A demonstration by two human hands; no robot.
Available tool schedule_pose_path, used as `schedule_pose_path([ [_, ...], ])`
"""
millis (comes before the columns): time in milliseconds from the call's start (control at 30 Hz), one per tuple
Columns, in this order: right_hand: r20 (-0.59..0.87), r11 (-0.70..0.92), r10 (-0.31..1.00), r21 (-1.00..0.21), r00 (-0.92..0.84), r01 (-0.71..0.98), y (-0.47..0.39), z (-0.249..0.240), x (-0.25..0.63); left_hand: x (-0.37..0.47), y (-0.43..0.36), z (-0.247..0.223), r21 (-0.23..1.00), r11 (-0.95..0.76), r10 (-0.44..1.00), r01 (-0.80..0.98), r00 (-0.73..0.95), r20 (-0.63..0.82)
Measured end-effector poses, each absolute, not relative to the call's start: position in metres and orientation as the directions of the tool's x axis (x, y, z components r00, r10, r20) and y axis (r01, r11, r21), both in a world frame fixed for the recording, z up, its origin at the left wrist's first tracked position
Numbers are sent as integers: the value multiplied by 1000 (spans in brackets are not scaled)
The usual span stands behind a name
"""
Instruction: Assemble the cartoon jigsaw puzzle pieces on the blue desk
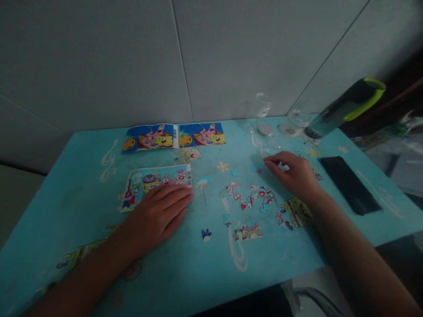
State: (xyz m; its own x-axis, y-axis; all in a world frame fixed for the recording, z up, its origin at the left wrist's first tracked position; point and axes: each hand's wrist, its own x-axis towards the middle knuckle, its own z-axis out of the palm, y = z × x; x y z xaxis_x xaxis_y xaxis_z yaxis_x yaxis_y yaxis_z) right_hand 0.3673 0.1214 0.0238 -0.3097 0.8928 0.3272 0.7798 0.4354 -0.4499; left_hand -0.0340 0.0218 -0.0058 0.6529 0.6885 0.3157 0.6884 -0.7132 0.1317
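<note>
My left hand (pixel 157 215) lies flat, its fingers stretched over the lower right part of a cartoon picture card (pixel 132 189). My right hand (pixel 295 174) is above the right side of the table, thumb and fingertips pinched together; a small pale patch shows in the gap of the hand, but what it holds is unclear. Close to those fingertips is a small jigsaw piece (pixel 257 170). Several loose jigsaw pieces (pixel 246 200) are scattered between the hands. Nearer me are a joined strip of pieces (pixel 248 232), a dark blue piece (pixel 206 234) and a light blue piece (pixel 226 219).
Two blue cartoon cards (pixel 150 137) (pixel 202 134) lie at the back of the teal patterned table (pixel 185 281). A clear cup (pixel 263 105), a round lid (pixel 265 130) and a tilted-looking bottle (pixel 343 108) stand back right. A black phone-like slab (pixel 349 185) lies right.
</note>
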Motion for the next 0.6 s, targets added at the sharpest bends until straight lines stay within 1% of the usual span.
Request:
schedule_pose_path([
  [600, 325, 452, 885, -435, -332, 779, 124, 22, 368, -35, 23, -7, 162, -709, 697, 687, 647, 309],
])
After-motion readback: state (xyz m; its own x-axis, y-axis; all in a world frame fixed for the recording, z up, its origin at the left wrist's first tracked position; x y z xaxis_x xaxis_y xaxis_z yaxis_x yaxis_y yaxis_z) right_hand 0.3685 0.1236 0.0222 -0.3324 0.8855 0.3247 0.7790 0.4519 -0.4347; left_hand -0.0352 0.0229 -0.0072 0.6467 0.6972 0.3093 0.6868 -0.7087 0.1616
